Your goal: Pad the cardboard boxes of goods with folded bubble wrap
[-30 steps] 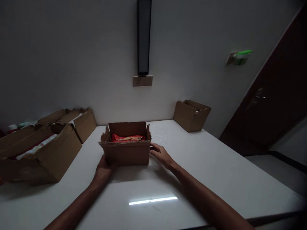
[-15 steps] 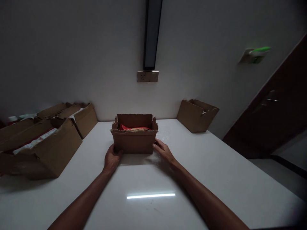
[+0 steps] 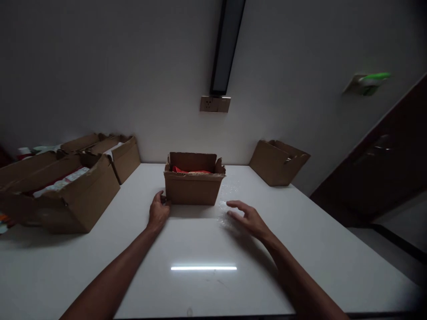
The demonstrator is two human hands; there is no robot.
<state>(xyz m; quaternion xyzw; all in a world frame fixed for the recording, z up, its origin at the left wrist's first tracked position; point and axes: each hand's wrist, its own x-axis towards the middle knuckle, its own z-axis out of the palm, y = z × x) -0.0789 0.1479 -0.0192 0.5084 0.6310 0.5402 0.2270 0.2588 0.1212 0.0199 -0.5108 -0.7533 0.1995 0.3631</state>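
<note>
A small cardboard box (image 3: 193,189) with torn upper edges stands upright on the white table (image 3: 203,293), near the wall. Inside it, the top of a red package (image 3: 180,170) shows; the rest is hidden by the front side. My left hand (image 3: 159,211) is at the box's lower left corner, thumb and fingers apart; its thumb seems to touch the cardboard, without gripping it. To the right of the box, my right hand (image 3: 248,218) hovers over the table with fingers spread and nothing in them. A visible gap separates it from the box.
Several cardboard boxes with packages inside crowd the left side, the closest being a large box (image 3: 90,195). Another cardboard box (image 3: 278,164) stands at the back right corner. A wall socket (image 3: 215,104) sits above the table, and a dark door (image 3: 376,151) is at the right.
My right hand has let go of the box and moved away to the right. The left hand has loosened at the lower left corner. The view has shifted slightly.
</note>
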